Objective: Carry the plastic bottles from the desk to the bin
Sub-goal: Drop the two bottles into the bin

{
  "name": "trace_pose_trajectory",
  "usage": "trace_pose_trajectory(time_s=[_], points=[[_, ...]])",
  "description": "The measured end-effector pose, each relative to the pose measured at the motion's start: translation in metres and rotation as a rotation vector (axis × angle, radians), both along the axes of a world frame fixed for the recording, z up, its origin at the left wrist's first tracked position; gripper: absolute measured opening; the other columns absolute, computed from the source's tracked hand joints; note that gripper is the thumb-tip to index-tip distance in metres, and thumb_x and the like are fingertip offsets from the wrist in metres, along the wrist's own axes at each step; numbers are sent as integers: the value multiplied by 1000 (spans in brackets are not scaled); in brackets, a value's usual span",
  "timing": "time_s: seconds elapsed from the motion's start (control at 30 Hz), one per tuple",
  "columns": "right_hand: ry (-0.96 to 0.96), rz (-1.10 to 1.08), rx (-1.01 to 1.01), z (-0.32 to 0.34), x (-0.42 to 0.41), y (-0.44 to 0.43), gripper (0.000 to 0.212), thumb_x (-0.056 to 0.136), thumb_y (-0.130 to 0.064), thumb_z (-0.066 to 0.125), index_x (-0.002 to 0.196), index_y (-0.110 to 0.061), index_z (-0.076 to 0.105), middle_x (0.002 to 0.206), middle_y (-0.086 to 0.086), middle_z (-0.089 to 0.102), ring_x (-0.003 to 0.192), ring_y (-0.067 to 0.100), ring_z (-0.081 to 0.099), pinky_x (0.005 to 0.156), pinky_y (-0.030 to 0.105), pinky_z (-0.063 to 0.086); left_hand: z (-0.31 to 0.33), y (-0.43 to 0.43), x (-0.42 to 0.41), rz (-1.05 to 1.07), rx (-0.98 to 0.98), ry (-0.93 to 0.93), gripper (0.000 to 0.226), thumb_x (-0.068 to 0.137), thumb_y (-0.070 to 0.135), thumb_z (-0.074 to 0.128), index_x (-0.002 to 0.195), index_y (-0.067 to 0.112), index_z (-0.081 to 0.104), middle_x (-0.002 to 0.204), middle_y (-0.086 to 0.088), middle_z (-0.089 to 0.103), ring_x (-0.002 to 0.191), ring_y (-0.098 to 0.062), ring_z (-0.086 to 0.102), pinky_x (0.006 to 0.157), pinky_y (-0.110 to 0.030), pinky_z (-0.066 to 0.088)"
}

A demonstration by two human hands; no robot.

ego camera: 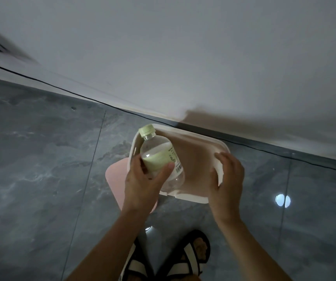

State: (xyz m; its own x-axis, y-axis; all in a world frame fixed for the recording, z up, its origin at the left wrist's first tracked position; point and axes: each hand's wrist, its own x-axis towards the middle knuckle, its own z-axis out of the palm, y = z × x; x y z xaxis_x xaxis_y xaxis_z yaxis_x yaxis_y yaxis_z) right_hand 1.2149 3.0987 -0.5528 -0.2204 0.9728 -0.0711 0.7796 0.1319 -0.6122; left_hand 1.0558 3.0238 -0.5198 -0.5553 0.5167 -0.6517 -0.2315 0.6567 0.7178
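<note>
The left hand (142,179) is closed around a clear plastic bottle (161,159) with a pale green cap and label, holding it tilted just over the open mouth of the white bin (185,197) — its base low inside the rim, its cap toward the wall. The right hand (226,175) grips the bin's right rim, fingers curled over the edge. A pink lid (114,177) lies on the grey tiled floor (41,159), left of the bin and partly hidden behind the left hand.

Clear green-capped bottle (161,159) over open bin (191,196)
</note>
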Motion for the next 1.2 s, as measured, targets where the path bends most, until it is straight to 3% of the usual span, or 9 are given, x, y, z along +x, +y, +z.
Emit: trace_pose_trajectory(time_s=[0.17, 0.27, 0.33, 0.47, 0.53, 0.83, 0.97, 1.07, 1.2], points=[[-31, -21, 25, -10, 6, -3, 53, 89, 7, 52, 139, 3, 37, 148, 23, 33, 139, 29, 29, 112, 36, 33, -20, 35, 25, -44, -273, -349, 59, 74, 49, 71, 114, 7, 58, 104, -10, 69, 92, -26, 69, 85, -45, 59], [21, -116, -68, -21, 10, -2, 58, 91, 8, 44, 145, -4, 27, 148, 18, 37, 138, 29, 38, 110, 36, 40, -41, 52, 32, -45, -328, -402, 61, 78, 49, 67, 118, 6, 51, 111, -14, 65, 97, -31, 66, 87, -47, 58], [32, -93, -41, -27, 15, -3, 58, 92, 8, 41, 146, -6, 25, 143, 17, 45, 131, 28, 48, 104, 26, 43, -58, 63, 34, -2, -346, -426, 60, 80, 46, 66, 121, 6, 49, 113, -16, 62, 98, -33, 65, 88, -49, 57], [63, -105, 22, -39, 18, -5, 54, 92, 6, 40, 144, -3, 29, 139, 16, 50, 126, 20, 50, 98, -6, 26, -92, 77, 41, 105, -446, -475, 53, 83, 46, 62, 121, 11, 50, 114, -17, 60, 101, -35, 61, 91, -48, 55], [73, -108, 50, -44, 18, -5, 54, 92, 6, 39, 144, -2, 30, 136, 16, 52, 121, 18, 51, 94, -9, 24, -106, 83, 45, 169, -460, -491, 50, 83, 47, 62, 119, 14, 53, 115, -16, 60, 105, -35, 59, 93, -46, 52], [82, -117, 65, -51, 15, -7, 59, 88, -8, 29, 146, -15, 23, 139, 13, 49, 121, 22, 54, 93, 4, 35, -121, 83, 45, 362, -394, -570, 43, 89, 33, 59, 127, 17, 46, 115, -10, 54, 108, -28, 52, 105, -40, 41], [53, -98, -40, -41, 17, -3, 61, 90, -5, 32, 147, -19, 17, 142, 10, 46, 121, 20, 53, 92, 13, 37, -92, 75, 41, 255, -358, -518, 22, 91, 18, 56, 110, 8, 52, 85, -9, 57, 75, -21, 57, 67, -34, 51], [-47, -29, -215, -26, 23, 2, 71, 91, 1, 42, 149, -23, 9, 146, 8, 42, 122, 24, 52, 89, 17, 36, -62, 60, 37, 140, -305, -372, 7, 87, 10, 55, 90, 7, 61, 92, -16, 64, 88, -31, 65, 88, -46, 56], [-219, 68, -400, 17, 29, 4, 76, 89, -1, 47, 150, -19, 6, 149, 12, 33, 127, 30, 46, 95, 39, 45, -7, 25, 31, -46, -221, -179, 11, 86, 8, 55, 80, 10, 64, 77, -12, 66, 67, -25, 63, 81, -44, 58]])
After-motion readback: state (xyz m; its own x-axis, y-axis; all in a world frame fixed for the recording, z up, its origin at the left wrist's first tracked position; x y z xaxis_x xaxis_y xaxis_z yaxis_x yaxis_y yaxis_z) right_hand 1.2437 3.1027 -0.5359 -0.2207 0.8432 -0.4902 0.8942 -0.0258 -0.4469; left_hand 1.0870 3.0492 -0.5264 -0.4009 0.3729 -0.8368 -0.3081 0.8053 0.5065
